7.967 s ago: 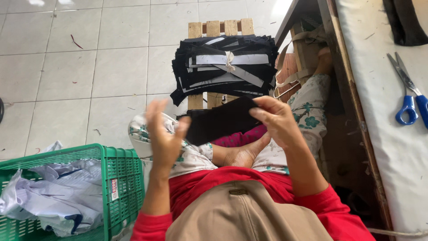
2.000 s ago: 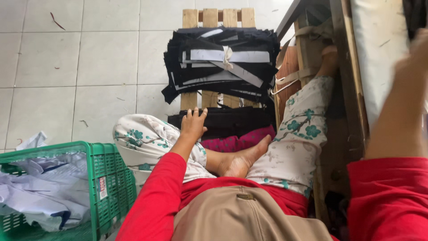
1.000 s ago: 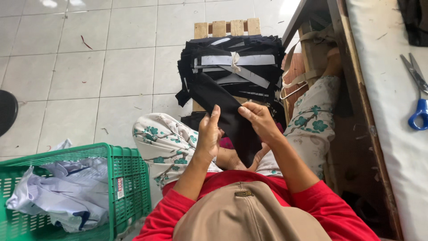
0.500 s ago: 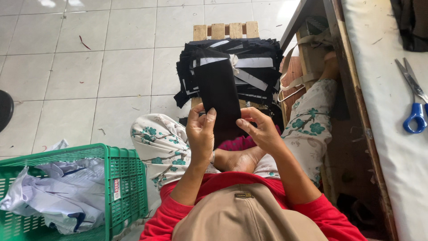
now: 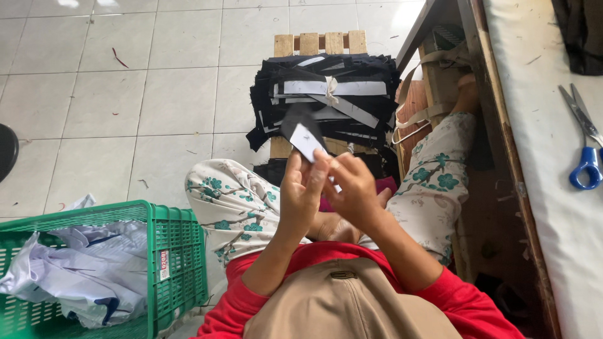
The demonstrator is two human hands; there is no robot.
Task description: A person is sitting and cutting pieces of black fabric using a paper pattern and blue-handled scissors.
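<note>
Your left hand (image 5: 301,191) and right hand (image 5: 352,188) meet at the centre of the frame, fingertips drawn together and pinching the lower end of a small black fabric piece (image 5: 303,129) with a white label on it. The piece stands up from your fingers and leans toward the upper left, its dark top overlapping the bundle behind it in the view. Your left palm faces right, with the thumb against the white label; your right fingers curl in from the other side and touch the left ones.

Just above your hands, in the upper middle of the frame, a stack of black fabric pieces (image 5: 326,97) tied with a pale strip lies on a wooden pallet (image 5: 320,43). Below your hands sit your folded legs in floral trousers (image 5: 232,204), a bare foot between them, and red sleeves reach down to the lower edge.

At lower left a green plastic basket (image 5: 179,251) holds crumpled white cloth (image 5: 81,276). Along the right edge a white padded table (image 5: 540,144) carries blue-handled scissors (image 5: 584,150). Pale floor tiles (image 5: 125,81) fill the upper left.
</note>
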